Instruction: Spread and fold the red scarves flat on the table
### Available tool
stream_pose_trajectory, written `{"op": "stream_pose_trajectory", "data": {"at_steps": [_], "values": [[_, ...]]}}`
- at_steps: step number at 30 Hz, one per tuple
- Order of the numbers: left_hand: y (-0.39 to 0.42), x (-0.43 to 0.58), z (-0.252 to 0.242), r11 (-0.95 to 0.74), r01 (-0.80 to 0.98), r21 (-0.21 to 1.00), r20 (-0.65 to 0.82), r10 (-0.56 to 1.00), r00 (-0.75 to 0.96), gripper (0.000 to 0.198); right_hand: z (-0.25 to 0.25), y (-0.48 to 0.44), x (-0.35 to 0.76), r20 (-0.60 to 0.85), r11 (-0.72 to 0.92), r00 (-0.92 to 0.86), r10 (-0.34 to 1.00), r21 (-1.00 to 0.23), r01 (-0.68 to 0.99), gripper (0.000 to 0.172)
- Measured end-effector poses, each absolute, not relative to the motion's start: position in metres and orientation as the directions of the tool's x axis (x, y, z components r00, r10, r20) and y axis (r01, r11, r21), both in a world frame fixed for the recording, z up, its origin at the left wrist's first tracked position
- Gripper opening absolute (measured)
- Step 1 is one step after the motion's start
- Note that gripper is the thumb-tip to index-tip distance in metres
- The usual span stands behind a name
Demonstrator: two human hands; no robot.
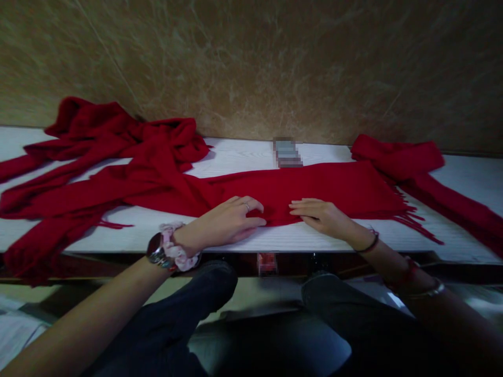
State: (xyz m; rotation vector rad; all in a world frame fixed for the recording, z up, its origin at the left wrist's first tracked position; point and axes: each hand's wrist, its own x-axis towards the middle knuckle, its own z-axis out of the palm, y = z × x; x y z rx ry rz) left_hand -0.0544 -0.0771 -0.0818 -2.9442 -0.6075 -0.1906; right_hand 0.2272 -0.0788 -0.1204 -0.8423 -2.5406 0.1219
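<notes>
Red scarf (330,188) spread along white bench (239,151), fringe (405,208) rightward. Left hand (226,222) half-curled at near edge, can't tell if pinching; right hand (326,217) open over it, fingers (310,206) extended.

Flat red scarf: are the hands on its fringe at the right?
No, the left hand and right hand are at the near edge of the scarf, short of that fringe.

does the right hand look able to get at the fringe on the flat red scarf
Likely yes: the right hand is at the near edge of the scarf, with only flat cloth between that hand and the fringe.
</notes>
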Motion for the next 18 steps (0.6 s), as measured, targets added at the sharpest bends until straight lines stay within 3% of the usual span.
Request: {"op": "stream_pose_trajectory", "data": {"at_steps": [5, 18], "values": [[-0.075, -0.053, -0.076, -0.902, 0.424, -0.084, 0.114, 0.414, 0.903, 0.024, -0.120, -0.078, 0.227, 0.388, 0.796, -0.696, 0.604, -0.255, 0.549, 0.033], [-0.060, -0.122, -0.057, -0.743, 0.610, -0.276, -0.032, 0.642, 0.766, 0.011, -0.120, -0.079, 0.226, 0.386, 0.796, -0.698, 0.603, -0.237, 0.557, 0.032]]}}
